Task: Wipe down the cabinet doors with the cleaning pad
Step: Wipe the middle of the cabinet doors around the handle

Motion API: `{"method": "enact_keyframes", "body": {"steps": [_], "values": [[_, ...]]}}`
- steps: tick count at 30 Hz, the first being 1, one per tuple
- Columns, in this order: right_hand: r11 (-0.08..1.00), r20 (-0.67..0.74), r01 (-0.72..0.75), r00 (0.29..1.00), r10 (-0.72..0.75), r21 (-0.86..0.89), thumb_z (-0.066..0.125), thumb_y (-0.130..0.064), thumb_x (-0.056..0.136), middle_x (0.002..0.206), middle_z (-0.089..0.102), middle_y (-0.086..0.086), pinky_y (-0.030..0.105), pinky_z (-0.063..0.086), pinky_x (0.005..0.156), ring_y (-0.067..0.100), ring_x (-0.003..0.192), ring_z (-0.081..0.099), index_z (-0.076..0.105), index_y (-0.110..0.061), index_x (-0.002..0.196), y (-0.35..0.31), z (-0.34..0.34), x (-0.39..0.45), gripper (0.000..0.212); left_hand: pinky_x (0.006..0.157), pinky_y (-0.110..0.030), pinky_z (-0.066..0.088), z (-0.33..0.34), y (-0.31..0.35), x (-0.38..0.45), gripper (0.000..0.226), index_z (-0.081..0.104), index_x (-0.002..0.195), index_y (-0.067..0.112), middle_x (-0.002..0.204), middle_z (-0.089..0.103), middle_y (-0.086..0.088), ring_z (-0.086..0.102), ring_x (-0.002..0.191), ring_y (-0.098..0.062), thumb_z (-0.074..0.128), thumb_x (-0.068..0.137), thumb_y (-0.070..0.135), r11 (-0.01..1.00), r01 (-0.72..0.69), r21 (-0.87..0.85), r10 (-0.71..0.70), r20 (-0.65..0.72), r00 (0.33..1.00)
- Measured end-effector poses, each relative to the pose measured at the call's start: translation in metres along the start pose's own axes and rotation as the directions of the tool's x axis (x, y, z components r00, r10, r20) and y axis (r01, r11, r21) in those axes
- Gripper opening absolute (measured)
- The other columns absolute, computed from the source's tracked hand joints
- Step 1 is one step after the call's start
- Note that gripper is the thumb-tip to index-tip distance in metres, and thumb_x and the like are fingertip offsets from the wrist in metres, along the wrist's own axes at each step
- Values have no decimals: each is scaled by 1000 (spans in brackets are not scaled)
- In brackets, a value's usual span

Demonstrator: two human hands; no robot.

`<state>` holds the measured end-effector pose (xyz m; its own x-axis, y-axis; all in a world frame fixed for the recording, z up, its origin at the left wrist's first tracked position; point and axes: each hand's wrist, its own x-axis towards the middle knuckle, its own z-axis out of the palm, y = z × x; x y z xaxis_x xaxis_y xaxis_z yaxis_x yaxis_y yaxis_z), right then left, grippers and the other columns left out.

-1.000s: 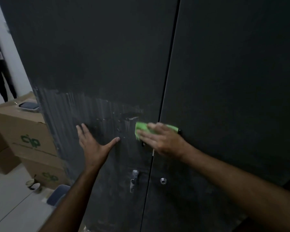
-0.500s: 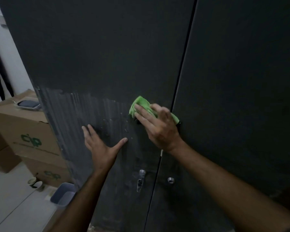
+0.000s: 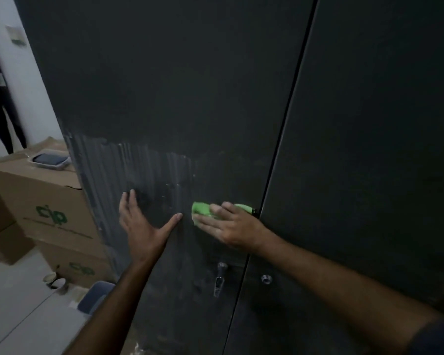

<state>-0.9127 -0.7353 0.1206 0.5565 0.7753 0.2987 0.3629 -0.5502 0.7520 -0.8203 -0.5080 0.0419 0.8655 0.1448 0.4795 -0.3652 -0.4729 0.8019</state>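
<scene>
- Two risks I note: the green pad (image 3: 203, 210) sits close to the seam between the doors, so it could snag there; streaks could dry on the left door (image 3: 164, 98).
- Right hand (image 3: 231, 226) presses the pad flat with straight fingers; left hand (image 3: 141, 226) rests spread, holding nothing.
- Pad looks soft and folded, lying just above the handle (image 3: 219, 279).
- Right door (image 3: 369, 149) appears unwiped.

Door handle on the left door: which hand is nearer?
Right. The right hand presses the green pad just above the handle, slightly to its right. The left hand lies flat on the door, up and well to the handle's left.
</scene>
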Motion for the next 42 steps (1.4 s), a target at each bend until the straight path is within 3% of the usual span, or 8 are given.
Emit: {"method": "enact_keyframes", "body": {"steps": [3, 8, 14, 20, 26, 31, 37, 42], "values": [[994, 55, 99, 994, -96, -52, 48, -30, 96, 144, 59, -17, 33, 44, 96, 17, 123, 60, 64, -32, 137, 22, -4, 14, 44, 123, -46, 22, -15, -9, 17, 129, 21, 164, 11, 170, 17, -14, 18, 157, -32, 77, 65, 72, 999, 39, 20, -39, -21, 999], [913, -304, -375, 862, 406, 159, 62, -9, 96, 148, 58, -2, 41, 43, 87, 29, 117, 51, 67, -17, 134, 41, -4, 52, 39, 124, -48, 21, -23, -14, 33, 134, 17, 165, 13, 172, 13, -14, 15, 158, -34, 79, 63, 74, 998, 38, 52, -39, 19, 999], [998, 81, 65, 994, -66, 14, 42, -25, 100, 140, 62, -18, 33, 45, 94, 17, 119, 63, 66, -30, 135, -9, 8, 38, 43, 122, -46, 23, -31, -24, 37, 126, 23, 163, 13, 169, 16, -14, 17, 156, -32, 85, 66, 66, 999, -9, 34, 7, 48, 999], [895, -267, -424, 854, 446, 138, 62, -9, 96, 151, 54, -5, 42, 43, 88, 28, 117, 51, 62, -20, 140, 16, 8, 91, 45, 121, -48, 30, -41, -47, 48, 113, 27, 159, 11, 165, 22, -15, 20, 152, -29, 90, 74, 50, 996, -58, 73, 57, 12, 998], [998, 105, 48, 993, -44, -36, 44, -27, 98, 142, 60, -16, 33, 47, 92, 20, 120, 62, 65, -32, 136, -1, 5, 91, 44, 121, -46, 26, -41, -53, 55, 117, 23, 162, 13, 166, 21, -16, 20, 151, -28, 85, 74, 59, 994, -68, 83, 65, 32, 997], [895, -262, -418, 856, 446, 157, 61, -8, 97, 147, 58, -4, 42, 46, 88, 31, 116, 55, 66, -19, 136, 28, -2, 127, 40, 122, -52, 27, -41, -53, 55, 117, 23, 162, 13, 166, 20, -16, 20, 151, -30, 86, 74, 58, 995, -71, 70, 70, 22, 997], [992, 268, 128, 955, -126, 11, 45, -30, 100, 150, 53, -18, 34, 44, 102, 21, 134, 54, 52, -30, 149, -24, 10, 115, 50, 118, -44, 28, -50, -63, 58, 109, 24, 162, 16, 165, 20, -12, 22, 152, -32, 87, 79, 48, 989, -141, 55, 136, 73, 988], [930, -213, -334, 908, 361, 154, 56, -11, 97, 148, 58, -6, 41, 43, 88, 29, 117, 52, 65, -21, 135, 20, 7, 152, 41, 120, -43, 30, -57, -78, 66, 98, 27, 160, 18, 161, 23, -10, 27, 149, -33, 85, 84, 40, 973, -215, 84, 209, 81, 975]]}}
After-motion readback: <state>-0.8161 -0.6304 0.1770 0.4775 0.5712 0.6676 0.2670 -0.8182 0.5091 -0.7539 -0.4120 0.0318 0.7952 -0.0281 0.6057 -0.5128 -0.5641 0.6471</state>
